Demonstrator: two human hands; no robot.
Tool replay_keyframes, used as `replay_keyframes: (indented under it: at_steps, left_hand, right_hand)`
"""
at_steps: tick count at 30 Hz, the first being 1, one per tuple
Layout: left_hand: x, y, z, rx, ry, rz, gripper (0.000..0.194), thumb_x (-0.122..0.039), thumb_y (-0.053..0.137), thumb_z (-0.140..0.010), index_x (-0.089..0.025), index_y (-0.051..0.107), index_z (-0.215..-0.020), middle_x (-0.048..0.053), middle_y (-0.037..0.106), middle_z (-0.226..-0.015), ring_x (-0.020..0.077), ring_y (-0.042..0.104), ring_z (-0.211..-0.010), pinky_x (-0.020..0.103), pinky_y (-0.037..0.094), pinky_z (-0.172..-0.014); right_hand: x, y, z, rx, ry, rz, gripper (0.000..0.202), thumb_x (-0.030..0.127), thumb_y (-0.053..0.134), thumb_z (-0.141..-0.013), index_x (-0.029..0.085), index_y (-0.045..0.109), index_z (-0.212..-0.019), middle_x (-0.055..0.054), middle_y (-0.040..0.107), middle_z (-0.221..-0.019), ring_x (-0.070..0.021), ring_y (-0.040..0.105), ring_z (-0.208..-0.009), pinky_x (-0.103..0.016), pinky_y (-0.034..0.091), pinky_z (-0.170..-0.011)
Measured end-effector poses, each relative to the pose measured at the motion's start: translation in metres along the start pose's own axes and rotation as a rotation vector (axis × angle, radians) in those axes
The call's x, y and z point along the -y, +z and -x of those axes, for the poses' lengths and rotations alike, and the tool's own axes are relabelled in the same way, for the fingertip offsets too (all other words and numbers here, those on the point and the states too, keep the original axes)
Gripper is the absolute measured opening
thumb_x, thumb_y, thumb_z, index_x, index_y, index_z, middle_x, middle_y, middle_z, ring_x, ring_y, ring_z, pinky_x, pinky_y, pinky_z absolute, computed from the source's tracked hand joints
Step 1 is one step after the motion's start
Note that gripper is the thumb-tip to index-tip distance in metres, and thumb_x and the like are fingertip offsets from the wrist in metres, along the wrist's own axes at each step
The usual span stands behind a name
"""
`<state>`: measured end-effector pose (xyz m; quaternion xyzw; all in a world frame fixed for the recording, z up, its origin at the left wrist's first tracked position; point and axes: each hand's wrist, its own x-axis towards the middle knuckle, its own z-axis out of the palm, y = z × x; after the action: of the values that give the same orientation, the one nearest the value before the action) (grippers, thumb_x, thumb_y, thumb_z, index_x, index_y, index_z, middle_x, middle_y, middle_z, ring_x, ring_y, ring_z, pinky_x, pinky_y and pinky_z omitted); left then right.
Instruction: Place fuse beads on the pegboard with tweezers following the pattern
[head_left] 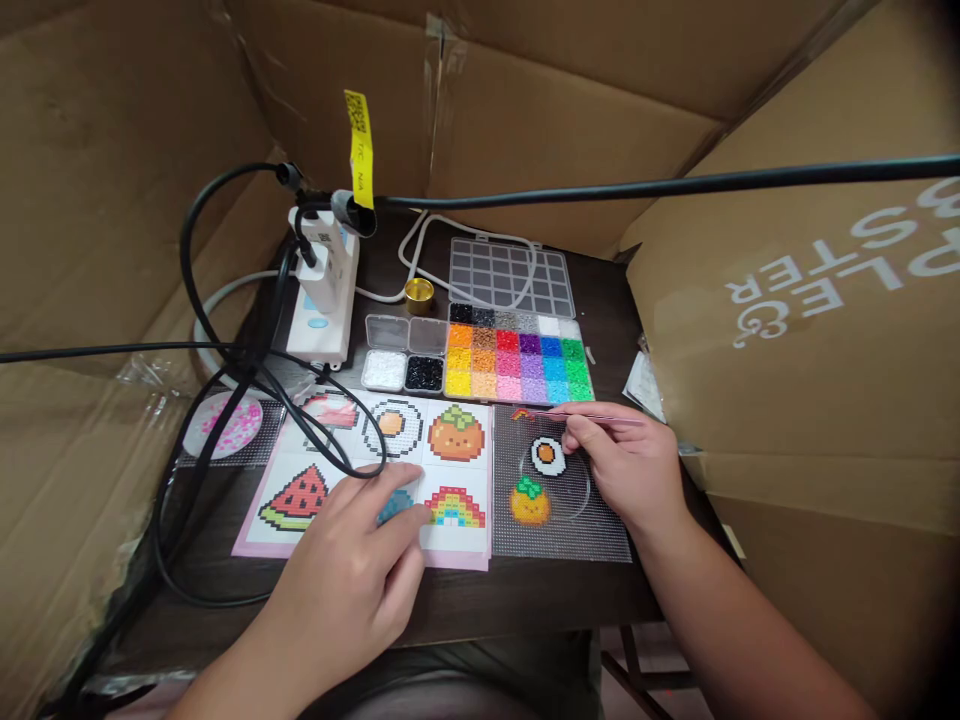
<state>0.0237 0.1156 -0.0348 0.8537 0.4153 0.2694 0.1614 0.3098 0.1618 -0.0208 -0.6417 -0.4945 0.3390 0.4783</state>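
Observation:
My right hand [634,465] pinches pink tweezers [611,418], whose tip reaches a small rainbow of beads [523,414] at the top of a clear pegboard [559,540]. Lower on the board lie a bead fried egg [548,456] and an orange bead persimmon [530,502]. My left hand [360,555] rests on the printed pattern sheet [360,535], holding nothing. Its index finger stretches out below the egg picture, and another fingertip touches the left side of the rainbow picture [455,508]. The hand partly hides a blue picture [396,505].
Behind the board stands a sorted bead box [517,355] with its lid [510,275] open. Beside it are small boxes of white beads [385,370] and black beads [424,373], and a gold cup [419,294]. Black cables [259,355] loop over the sheet from a power strip [322,300]. Cardboard walls surround the table.

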Motion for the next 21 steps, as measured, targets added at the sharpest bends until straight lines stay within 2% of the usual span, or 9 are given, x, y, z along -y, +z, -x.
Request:
replay_keyframes:
  at_steps: [21]
  left_hand:
    - [0.0008,0.0008,0.0013,-0.011,0.003,-0.019,0.027,-0.005,0.052,-0.086,-0.017,0.069,-0.104,0.014,0.059,-0.128,0.0276,0.057,-0.104,0.045,0.049,-0.087]
  right_hand:
    - [-0.0028,-0.0028,-0.0006,0.006,-0.003,-0.042,0.013,0.025,0.070,-0.083,0.018,0.080,-0.083,-0.001,0.067,-0.058,-0.0114,0.058,-0.053,-0.025,0.051,-0.054]
